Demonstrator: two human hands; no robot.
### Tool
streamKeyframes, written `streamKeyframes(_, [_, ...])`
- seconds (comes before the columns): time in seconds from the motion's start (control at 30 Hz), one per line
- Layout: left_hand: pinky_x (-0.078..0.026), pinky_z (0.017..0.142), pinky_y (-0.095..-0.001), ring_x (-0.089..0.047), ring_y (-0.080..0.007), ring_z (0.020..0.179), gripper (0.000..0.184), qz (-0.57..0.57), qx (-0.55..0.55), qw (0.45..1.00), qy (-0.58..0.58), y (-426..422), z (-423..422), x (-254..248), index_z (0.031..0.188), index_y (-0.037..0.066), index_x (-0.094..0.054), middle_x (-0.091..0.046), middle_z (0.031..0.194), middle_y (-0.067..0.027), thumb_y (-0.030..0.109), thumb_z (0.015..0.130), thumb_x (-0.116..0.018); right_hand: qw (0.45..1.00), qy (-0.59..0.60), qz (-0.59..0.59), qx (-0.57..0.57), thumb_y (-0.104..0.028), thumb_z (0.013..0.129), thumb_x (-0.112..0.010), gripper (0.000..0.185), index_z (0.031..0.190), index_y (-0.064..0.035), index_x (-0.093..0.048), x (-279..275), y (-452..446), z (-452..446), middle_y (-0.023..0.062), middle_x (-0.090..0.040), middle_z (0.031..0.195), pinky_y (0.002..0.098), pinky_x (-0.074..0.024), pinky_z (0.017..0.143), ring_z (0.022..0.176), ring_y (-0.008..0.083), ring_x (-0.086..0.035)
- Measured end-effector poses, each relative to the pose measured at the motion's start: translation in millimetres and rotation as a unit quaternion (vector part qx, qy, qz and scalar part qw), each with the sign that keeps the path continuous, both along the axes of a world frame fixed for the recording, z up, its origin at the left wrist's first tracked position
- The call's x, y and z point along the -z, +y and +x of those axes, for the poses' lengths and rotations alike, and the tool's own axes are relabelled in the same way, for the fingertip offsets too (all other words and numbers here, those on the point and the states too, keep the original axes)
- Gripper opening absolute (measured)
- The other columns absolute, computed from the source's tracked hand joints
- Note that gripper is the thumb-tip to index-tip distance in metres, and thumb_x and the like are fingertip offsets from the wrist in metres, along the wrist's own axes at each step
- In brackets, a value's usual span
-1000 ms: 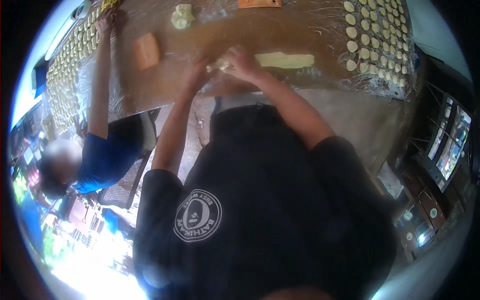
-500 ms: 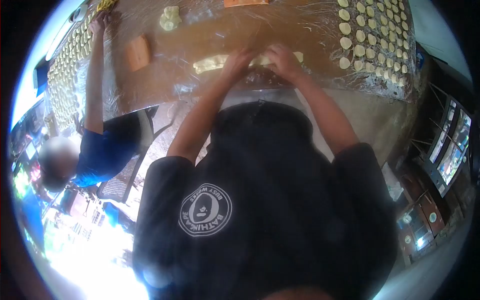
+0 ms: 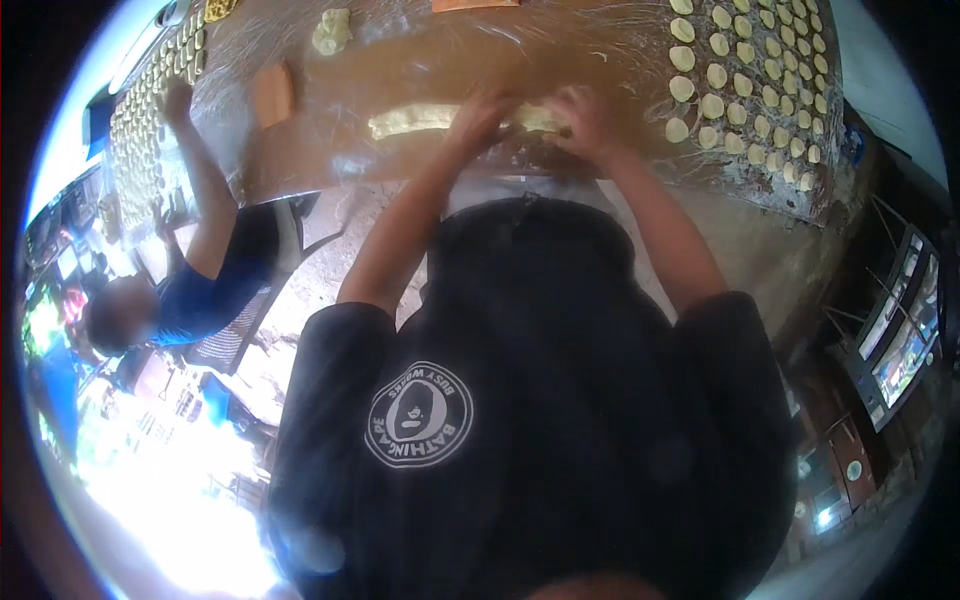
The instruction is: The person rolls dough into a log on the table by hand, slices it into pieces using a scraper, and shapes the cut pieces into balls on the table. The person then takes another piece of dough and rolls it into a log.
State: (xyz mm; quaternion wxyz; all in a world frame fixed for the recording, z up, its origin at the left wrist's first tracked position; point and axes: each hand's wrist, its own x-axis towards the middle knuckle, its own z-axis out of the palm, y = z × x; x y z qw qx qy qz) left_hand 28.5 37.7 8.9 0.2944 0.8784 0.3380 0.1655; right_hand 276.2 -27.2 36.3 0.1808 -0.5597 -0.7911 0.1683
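A long pale strip of dough (image 3: 415, 120) lies across the brown table in front of me. My left hand (image 3: 483, 118) is closed over its middle, fingers curled towards the right. My right hand (image 3: 585, 122) grips the strip near its right end, fingers bent around it. A short stretch of dough shows between the two hands. The fingertips are slightly blurred, and the dough beneath them is hidden.
Rows of flat dough rounds (image 3: 740, 85) cover the table's right end. More small dough pieces (image 3: 140, 130) lie at the left, under a co-worker's hand (image 3: 175, 100). An orange scraper-like block (image 3: 272, 96) and a dough lump (image 3: 332, 32) sit nearby.
The dough that stuck out beyond my right hand is no longer visible there. The co-worker's hand has left the yellow item at the top and moved down over the dough pieces.
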Motion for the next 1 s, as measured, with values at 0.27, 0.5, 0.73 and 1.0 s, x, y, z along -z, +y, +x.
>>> streamKeyframes(0.27, [-0.053, 0.095, -0.0454, -0.063, -0.0377, 0.114, 0.048, -0.035, -0.008, 0.999, 0.036, -5, 20, 4, 0.121, 0.006, -0.068, -0.065, 0.123, -0.0161, 0.025, 0.080, -0.083, 0.998, 0.030, -0.053, -0.025, -0.026, 0.079, -0.079, 0.043, 0.118, -0.0112, -0.068, 5, 7, 34, 0.0069, -0.061, 0.110, 0.0444, -0.0486, 0.096, 0.108, 0.0303, -0.058])
streamKeyframes(0.5, [-0.052, 0.096, -0.0457, -0.063, -0.0382, 0.113, 0.047, -0.072, -0.013, 0.997, 0.024, -12, 30, -1, 0.121, 0.005, -0.068, -0.064, 0.121, -0.0161, 0.021, 0.080, -0.082, 0.994, 0.047, -0.094, -0.026, -0.021, 0.077, -0.081, 0.040, 0.114, -0.0116, -0.068, -6, 0, 55, 0.0081, -0.060, 0.106, 0.0468, -0.0501, 0.092, 0.105, 0.0318, -0.058])
streamKeyframes(0.73, [-0.052, 0.094, -0.0450, -0.063, -0.0368, 0.113, 0.046, 0.010, -0.017, 1.000, -0.024, -15, 47, -1, 0.123, 0.005, -0.068, -0.066, 0.117, -0.0160, 0.017, 0.080, -0.080, 0.996, 0.090, 0.005, 0.026, -0.015, 0.074, -0.079, 0.029, 0.100, -0.0087, -0.066, -9, -4, 58, 0.0091, -0.059, 0.100, 0.0472, -0.0504, 0.090, 0.101, 0.0332, -0.058])
streamKeyframes(1.0, [-0.049, 0.101, -0.0466, -0.062, -0.0355, 0.117, 0.057, -0.094, -0.003, 0.995, 0.035, -14, 62, 2, 0.132, 0.010, -0.064, -0.064, 0.129, -0.0140, 0.021, 0.080, -0.082, 0.991, 0.048, -0.125, 0.020, -0.018, 0.075, -0.081, 0.046, 0.117, -0.0110, -0.062, -5, -11, 75, 0.0127, -0.055, 0.115, 0.0480, -0.0491, 0.098, 0.115, 0.0351, -0.055])
